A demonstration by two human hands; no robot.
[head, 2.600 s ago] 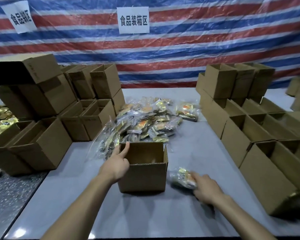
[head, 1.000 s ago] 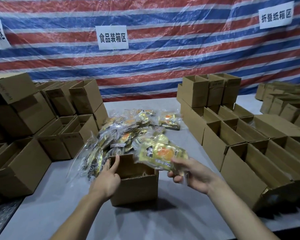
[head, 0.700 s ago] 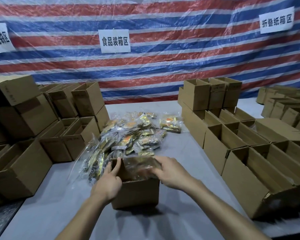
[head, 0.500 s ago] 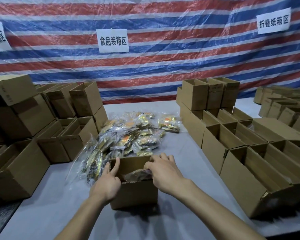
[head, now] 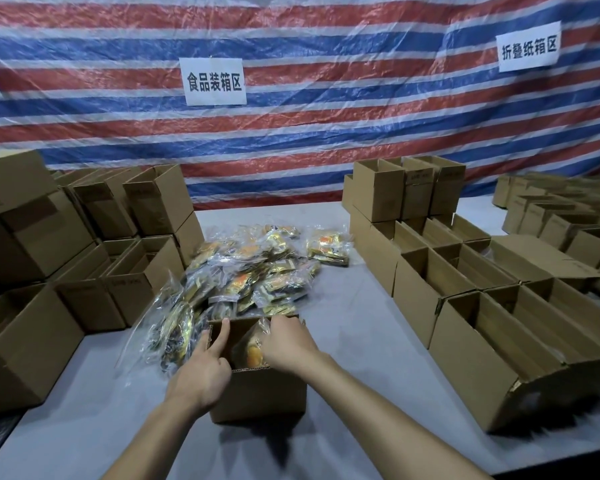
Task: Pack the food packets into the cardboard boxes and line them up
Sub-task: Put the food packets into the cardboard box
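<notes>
Dim, even overhead light; soft shadows, plastic glare, wide-angle bending at blurred edges.

**One packet in the near box, pile and open boxes around it**

A small open brown cardboard box [head: 257, 393] stands upright on the grey bench [head: 361, 341], near and central. Inside it, a clear plastic food packet with yellow-orange contents [head: 250, 353] stands roughly on edge. The left hand [head: 201, 372] grips the box's near-left corner, thumb up the inner wall. The right hand [head: 284, 344] reaches in beside the packet, its fingertips hidden. Just beyond the box lies a loose pile of clear and gold food packets [head: 243, 282], with one separate bundle of packets [head: 328, 249] at its far right. A stack of open brown boxes [head: 25, 341] fills the left. Rows of open brown boxes [head: 465, 358] line the right.
</notes>
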